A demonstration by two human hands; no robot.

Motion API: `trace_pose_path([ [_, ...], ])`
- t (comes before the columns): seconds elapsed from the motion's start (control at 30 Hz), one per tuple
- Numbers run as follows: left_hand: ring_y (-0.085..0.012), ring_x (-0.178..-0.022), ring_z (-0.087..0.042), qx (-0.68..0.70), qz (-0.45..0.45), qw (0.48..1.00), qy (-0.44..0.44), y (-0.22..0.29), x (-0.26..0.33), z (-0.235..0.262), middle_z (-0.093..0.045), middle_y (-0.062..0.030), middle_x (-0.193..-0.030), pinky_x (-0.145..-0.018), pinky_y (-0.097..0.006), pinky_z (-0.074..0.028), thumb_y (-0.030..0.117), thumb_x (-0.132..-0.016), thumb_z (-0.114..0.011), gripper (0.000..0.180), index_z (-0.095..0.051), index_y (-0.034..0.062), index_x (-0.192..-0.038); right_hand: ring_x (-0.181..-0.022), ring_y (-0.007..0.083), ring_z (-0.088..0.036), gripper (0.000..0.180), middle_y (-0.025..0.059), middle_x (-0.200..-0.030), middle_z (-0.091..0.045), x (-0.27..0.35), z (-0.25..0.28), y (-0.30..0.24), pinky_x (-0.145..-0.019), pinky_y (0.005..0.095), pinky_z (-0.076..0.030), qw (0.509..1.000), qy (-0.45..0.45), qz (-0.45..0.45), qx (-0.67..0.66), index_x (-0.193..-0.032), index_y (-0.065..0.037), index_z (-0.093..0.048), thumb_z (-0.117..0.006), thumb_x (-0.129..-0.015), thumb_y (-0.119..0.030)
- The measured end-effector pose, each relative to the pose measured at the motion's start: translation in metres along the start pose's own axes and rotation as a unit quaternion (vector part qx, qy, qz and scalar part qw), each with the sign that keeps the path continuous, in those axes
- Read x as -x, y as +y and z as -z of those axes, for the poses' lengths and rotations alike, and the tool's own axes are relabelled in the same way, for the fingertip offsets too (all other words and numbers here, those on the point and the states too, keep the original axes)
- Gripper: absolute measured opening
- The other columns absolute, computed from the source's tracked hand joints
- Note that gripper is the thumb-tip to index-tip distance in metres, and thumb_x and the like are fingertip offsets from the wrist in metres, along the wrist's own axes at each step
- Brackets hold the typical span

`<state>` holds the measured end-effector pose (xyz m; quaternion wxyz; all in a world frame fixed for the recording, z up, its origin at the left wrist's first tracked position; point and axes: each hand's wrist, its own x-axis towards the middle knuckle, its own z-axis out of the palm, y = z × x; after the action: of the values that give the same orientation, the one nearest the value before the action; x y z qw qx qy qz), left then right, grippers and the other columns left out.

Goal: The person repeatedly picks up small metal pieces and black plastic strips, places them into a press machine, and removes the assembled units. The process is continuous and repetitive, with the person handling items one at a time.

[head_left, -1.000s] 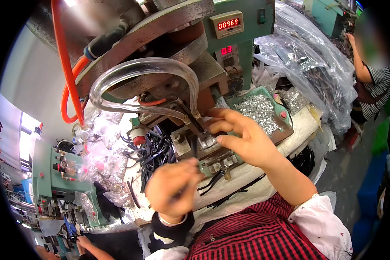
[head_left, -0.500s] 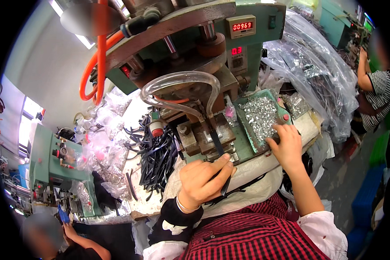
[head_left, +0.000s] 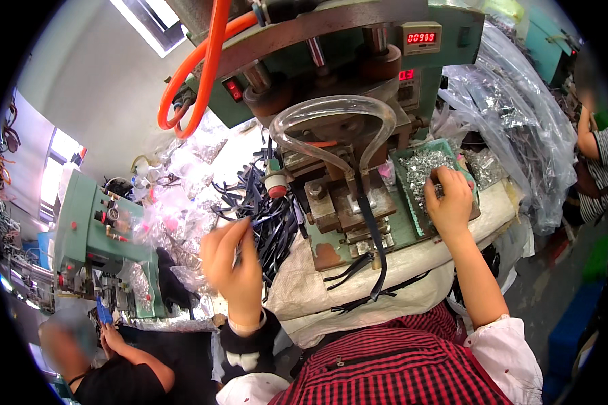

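The right hand (head_left: 451, 202) is holding its fingers bent over a heap of small, shiny silver metal pieces (head_left: 422, 162), with thumb and index finger standing close together in a narrow grip; whether a piece is sitting between them, I cannot tell. The heap is filling a green rectangular tray (head_left: 412, 214) directly beneath and just left of that grip.

The left hand (head_left: 233, 264) is hovering well apart from the right one, fingers bent and blurred, so I cannot tell whether its grip is closing on anything. A loose pile of flat, narrow black strips (head_left: 271, 233) is lying just to the right of the left hand.

Between the two hands, nearer the right, a single long black strip (head_left: 371, 226) is running from the worn metal block (head_left: 323, 210) of a press, its curved lower end pointing toward the person. Beyond both hands, a thick, clear plastic tube (head_left: 331, 102) is arching above the block. A round red button (head_left: 277, 192) is facing forward, beyond and right of the left hand. Crumpled clear plastic bags (head_left: 175, 202) are spreading out beyond and left of the left hand.
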<state>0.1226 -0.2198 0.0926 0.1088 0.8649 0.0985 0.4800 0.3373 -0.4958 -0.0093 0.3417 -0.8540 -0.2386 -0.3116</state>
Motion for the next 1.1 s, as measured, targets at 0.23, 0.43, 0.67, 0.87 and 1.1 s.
trace_pose_path([
  [0.23,-0.0324,-0.087,-0.057,-0.257,-0.026,0.943,-0.211,-0.122,0.063,-0.099,-0.055,-0.0117,-0.085,-0.07,-0.042,-0.045,0.003,-0.074,-0.063,0.004,-0.065,0.0058,-0.072,-0.082,0.0305,-0.066,0.011,0.0103,-0.086,-0.071,0.011,0.003,-0.001,-0.074,0.0395,-0.052,0.995,0.009,-0.057,-0.087,-0.09,-0.004,-0.069,-0.073,-0.08,-0.001],
  [0.43,-0.0323,-0.08,-0.061,-0.193,0.042,0.96,-0.198,-0.101,0.045,-0.075,-0.059,-0.0104,-0.078,-0.071,-0.046,-0.048,0.008,-0.074,-0.072,0.007,-0.066,0.0072,-0.078,-0.083,0.0307,-0.066,0.01,0.0115,-0.086,-0.071,0.019,0.032,0.021,-0.077,0.0395,-0.052,1.0,-0.01,-0.001,-0.016,-0.09,-0.004,-0.071,-0.072,-0.081,0.0],
  [0.67,-0.0107,-0.064,-0.055,0.169,0.315,0.93,-0.09,-0.071,0.058,-0.046,-0.065,-0.0024,-0.084,-0.058,-0.026,-0.043,0.01,-0.096,-0.066,0.009,-0.068,0.004,-0.103,-0.082,0.0222,-0.067,0.009,0.0082,-0.089,-0.071,0.002,0.006,-0.003,-0.076,0.0337,-0.051,0.976,-0.061,-0.11,-0.178,-0.095,0.0,-0.067,-0.068,-0.086,-0.001],
  [0.87,-0.0045,-0.066,-0.053,0.31,0.287,0.906,0.021,-0.002,0.018,-0.029,-0.064,-0.0013,-0.086,-0.053,-0.02,-0.04,0.021,-0.106,-0.055,0.023,-0.067,0.0008,-0.109,-0.088,0.0107,-0.066,0.012,0.0052,-0.092,-0.073,-0.027,-0.001,-0.053,-0.08,0.0253,-0.052,0.83,-0.081,-0.28,-0.475,-0.103,0.002,-0.071,-0.068,-0.092,-0.002],
  [1.1,-0.0142,-0.08,-0.061,0.378,0.075,0.921,0.058,0.041,-0.045,-0.034,-0.069,-0.0121,-0.092,-0.073,-0.023,-0.047,-0.003,-0.092,-0.07,0.007,-0.067,-0.0071,-0.096,-0.082,0.0271,-0.065,0.018,0.0119,-0.09,-0.07,-0.019,0.0,-0.116,-0.078,0.0362,-0.051,0.934,0.008,0.001,-0.357,-0.099,-0.002,-0.075,-0.073,-0.081,0.001],
])
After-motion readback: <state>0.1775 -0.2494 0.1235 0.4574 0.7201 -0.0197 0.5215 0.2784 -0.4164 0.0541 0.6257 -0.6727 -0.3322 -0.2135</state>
